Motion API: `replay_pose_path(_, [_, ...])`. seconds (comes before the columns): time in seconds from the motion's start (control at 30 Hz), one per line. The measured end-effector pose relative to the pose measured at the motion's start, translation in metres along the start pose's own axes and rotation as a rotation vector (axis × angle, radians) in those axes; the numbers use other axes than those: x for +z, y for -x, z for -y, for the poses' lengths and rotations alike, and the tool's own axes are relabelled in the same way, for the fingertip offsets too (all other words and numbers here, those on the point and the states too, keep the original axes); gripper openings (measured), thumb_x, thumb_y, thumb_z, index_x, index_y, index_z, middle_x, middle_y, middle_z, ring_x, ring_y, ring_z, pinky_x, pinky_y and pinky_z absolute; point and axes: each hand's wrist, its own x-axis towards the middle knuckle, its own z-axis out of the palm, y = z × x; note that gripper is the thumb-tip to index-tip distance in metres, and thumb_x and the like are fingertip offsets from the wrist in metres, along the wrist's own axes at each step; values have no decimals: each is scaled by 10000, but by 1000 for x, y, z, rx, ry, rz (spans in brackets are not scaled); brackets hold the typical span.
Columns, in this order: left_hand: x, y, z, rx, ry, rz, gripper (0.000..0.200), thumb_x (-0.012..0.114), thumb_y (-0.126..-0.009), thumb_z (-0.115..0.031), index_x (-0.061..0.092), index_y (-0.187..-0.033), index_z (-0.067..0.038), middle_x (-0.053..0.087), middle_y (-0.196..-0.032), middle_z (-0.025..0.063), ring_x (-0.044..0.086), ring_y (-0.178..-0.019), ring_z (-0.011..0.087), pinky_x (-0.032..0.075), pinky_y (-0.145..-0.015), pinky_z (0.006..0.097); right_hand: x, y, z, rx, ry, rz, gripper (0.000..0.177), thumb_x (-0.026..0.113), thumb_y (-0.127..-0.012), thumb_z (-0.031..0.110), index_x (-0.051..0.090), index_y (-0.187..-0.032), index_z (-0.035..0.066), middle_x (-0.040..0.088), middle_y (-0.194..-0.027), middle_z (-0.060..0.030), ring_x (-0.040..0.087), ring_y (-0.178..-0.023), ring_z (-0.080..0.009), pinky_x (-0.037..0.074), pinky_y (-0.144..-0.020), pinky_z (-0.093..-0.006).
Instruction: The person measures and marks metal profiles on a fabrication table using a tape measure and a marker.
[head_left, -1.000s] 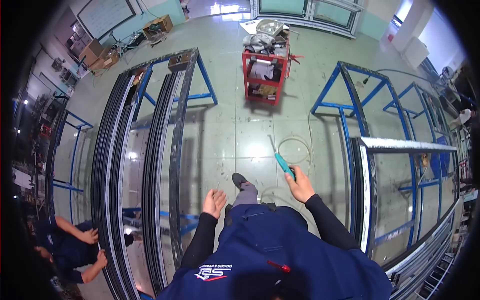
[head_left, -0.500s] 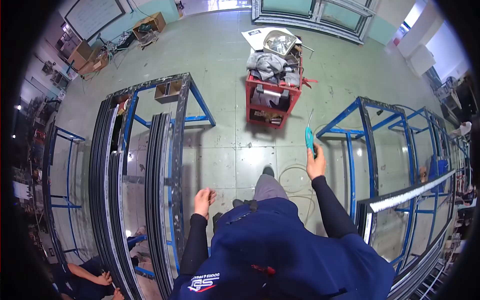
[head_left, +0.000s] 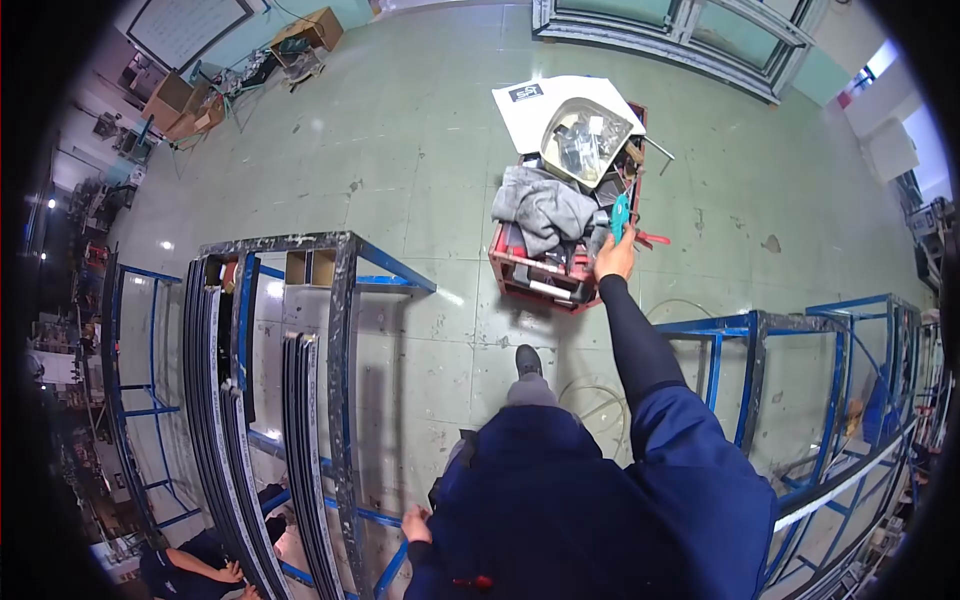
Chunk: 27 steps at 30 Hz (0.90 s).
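My right hand point(head_left: 614, 258) is closed around a teal-handled screwdriver point(head_left: 621, 214), held over the right side of a red tool cart point(head_left: 497, 262). On the cart lie a grey cloth point(head_left: 545, 208), a white sheet point(head_left: 515, 112) with a dark logo, and a pale tray point(head_left: 622, 130) holding clear plastic bags. A red-handled tool point(head_left: 652, 239) sticks out beside my hand. My left hand point(head_left: 417, 524) hangs low near my left side, partly hidden by my body; its fingers are curled and I cannot make out anything in them.
Blue and black metal stands rise on the left point(head_left: 342, 350) and right point(head_left: 755, 350), the left one bearing long dark profiles point(head_left: 215, 400). A co-worker's arms point(head_left: 205, 567) show at the lower left. A hose point(head_left: 590, 388) lies coiled on the floor. A framed window unit point(head_left: 660, 40) stands at the back.
The cart is now closer, and my right hand has moved up and over it with the screwdriver. My left hand has dropped lower, beside my body.
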Motion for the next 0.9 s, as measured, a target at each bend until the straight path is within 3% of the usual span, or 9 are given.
replay_pose_path(0.03, [9,10,-4,-14,-85,6,272,557,-1015,-343,567,-873,-111,613,-775,29,619,-701,134,497,-594,290,21,-6,-10,-18,23,17,521,579,-943,141,412,-1427,48,555,-1339,-274,533,-1241,-438,432,-1026,-479])
replay_pose_path(0.13, [34,24,-25,-32,-247,53,282,562,-1013,-351,581,-859,-116,627,-789,28,622,-710,127,498,-603,292,48,-8,-28,69,300,424,568,626,-923,267,447,-1432,90,577,-1314,-245,546,-1234,-420,435,-1045,-476])
replay_pose_path(0.17, [40,23,-34,-33,-267,67,285,564,-1013,-354,586,-854,-118,632,-794,28,623,-713,125,498,-605,293,46,-7,-27,112,294,453,614,655,-900,375,465,-1430,131,553,-1361,-231,535,-1258,-409,432,-1046,-480])
replay_pose_path(0.43, [46,-16,-119,-20,-160,80,315,578,-1007,-375,625,-814,-131,669,-830,28,630,-739,108,499,-627,299,31,-25,-56,-53,80,263,509,698,-873,332,595,-1267,26,615,-1193,-237,588,-1127,-398,462,-980,-462])
replay_pose_path(0.53, [36,-40,-158,-129,224,120,327,584,-1005,-383,639,-799,-136,683,-844,27,633,-749,101,500,-635,301,29,-49,-58,82,-36,184,476,695,-877,335,627,-1212,4,638,-1156,-231,602,-1102,-392,465,-976,-446])
replay_pose_path(0.57, [31,-32,-199,-233,454,163,298,588,-1007,-370,641,-822,-142,687,-855,24,636,-759,100,499,-636,298,37,-61,-64,58,-53,102,446,693,-879,323,644,-1179,-3,652,-1120,-228,613,-1081,-387,470,-962,-437])
replay_pose_path(0.67, [30,-15,-265,-166,514,84,212,612,-1004,-320,635,-890,-142,692,-902,25,639,-780,99,504,-652,289,48,-113,-62,-14,-16,72,426,680,-884,308,628,-1194,20,652,-1109,-231,614,-1062,-398,476,-939,-455])
replay_pose_path(0.87, [23,-11,-230,-18,278,93,244,636,-995,-263,617,-878,-50,675,-904,23,626,-867,130,494,-831,276,103,-215,-74,39,202,111,427,581,-940,354,617,-1234,48,678,-1130,-251,654,-1043,-424,511,-898,-494])
replay_pose_path(0.9, [21,-2,-226,-42,229,74,242,635,-995,-256,624,-882,-43,672,-901,20,621,-866,126,489,-835,272,107,-229,-77,74,235,232,417,554,-955,349,612,-1251,62,681,-1115,-255,659,-1023,-435,522,-871,-499])
